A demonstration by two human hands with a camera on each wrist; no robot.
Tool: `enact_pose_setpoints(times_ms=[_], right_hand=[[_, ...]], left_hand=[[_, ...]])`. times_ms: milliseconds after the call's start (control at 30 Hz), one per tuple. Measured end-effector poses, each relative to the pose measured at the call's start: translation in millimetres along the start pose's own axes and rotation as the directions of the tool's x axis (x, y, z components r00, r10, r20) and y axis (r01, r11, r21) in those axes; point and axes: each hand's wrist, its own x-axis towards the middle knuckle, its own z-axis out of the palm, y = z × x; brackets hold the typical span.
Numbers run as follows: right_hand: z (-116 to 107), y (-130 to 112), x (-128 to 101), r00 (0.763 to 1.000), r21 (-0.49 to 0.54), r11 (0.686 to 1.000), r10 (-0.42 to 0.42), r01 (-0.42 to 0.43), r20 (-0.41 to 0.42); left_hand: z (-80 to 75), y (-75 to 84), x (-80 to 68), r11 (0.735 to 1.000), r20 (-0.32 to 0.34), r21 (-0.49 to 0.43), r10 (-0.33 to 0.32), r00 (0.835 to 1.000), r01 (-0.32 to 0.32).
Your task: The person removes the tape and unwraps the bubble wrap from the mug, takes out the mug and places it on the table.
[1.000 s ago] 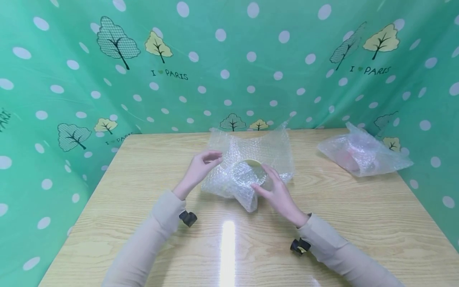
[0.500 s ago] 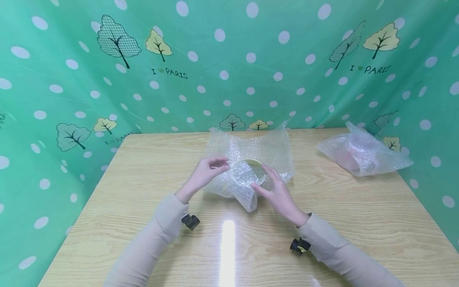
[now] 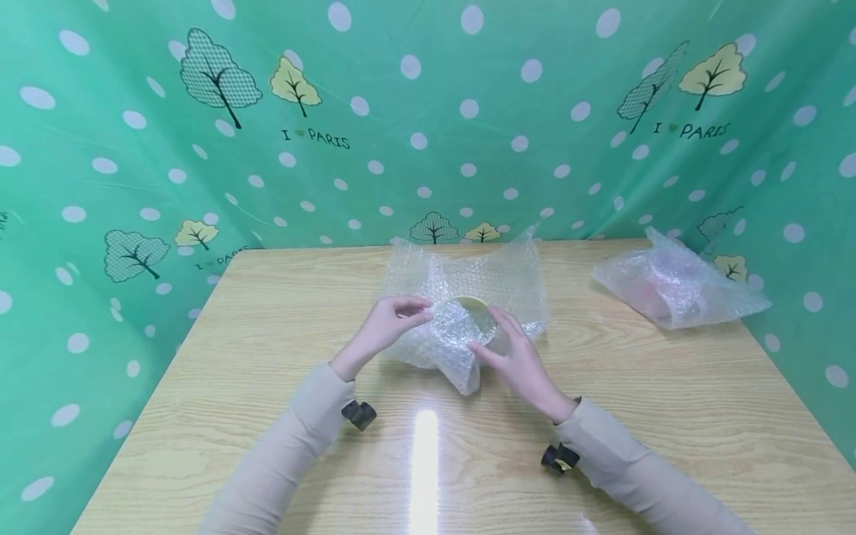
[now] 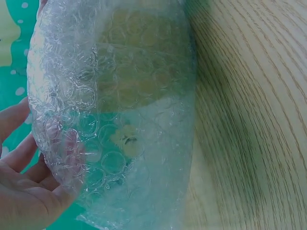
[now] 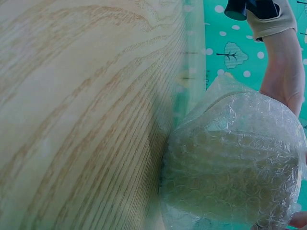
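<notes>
A sheet of clear bubble wrap (image 3: 468,286) lies mid-table, folded partly over a pale yellow-green round bowl (image 3: 471,305). My left hand (image 3: 423,312) pinches a fold of the wrap at the bowl's left rim. My right hand (image 3: 491,333) rests with fairly straight fingers against the bowl's right side and presses the wrap onto it. In the left wrist view the bubble wrap (image 4: 115,110) fills the frame, with the yellowish bowl (image 4: 139,62) dim behind it and my left hand (image 4: 24,191) at its lower edge. The right wrist view shows the wrapped bundle (image 5: 235,163) from the side.
A wooden table (image 3: 267,312) is enclosed by a green dotted curtain (image 3: 428,111) on three sides. A second crumpled clear bag (image 3: 675,286) with something pinkish inside lies at the back right. Bare tabletop lies left of and in front of the bundle.
My left hand has moved right from beside the wrap to the bowl's left rim and closed its fingers on a fold. The right hand has stayed in place.
</notes>
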Motion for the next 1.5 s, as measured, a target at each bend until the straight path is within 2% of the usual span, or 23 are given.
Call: enact_pose_setpoints(times_ms=[167, 400, 867, 1233, 1500], right_hand=[[0, 1, 0, 1.0, 0.006, 1.0, 0.001, -0.001, -0.004], [-1, 1, 0, 1.0, 0.008, 1.0, 0.005, -0.005, -0.002], [-2, 2, 0, 1.0, 0.007, 1.0, -0.003, 0.003, -0.003], [-4, 2, 1, 1.0, 0.008, 1.0, -0.007, 0.007, -0.01], [-6, 1, 2, 1.0, 0.015, 1.0, -0.001, 0.001, 0.012]], left_hand=[[0.8, 1.3, 0.1, 1.0, -0.004, -0.002, -0.017, 1.0, 0.017], [2.1, 1.5, 0.8, 0.998, -0.008, -0.065, -0.019, 1.0, 0.019], [-2.9, 0.0, -2.3, 0.984, 0.057, -0.167, -0.06, 0.997, 0.069], [-6.7, 0.7, -8.7, 0.982, 0.079, -0.191, 0.017, 0.997, -0.002], [-6.6, 1.2, -15.2, 0.97, 0.082, -0.243, -0.009, 0.997, 0.029]])
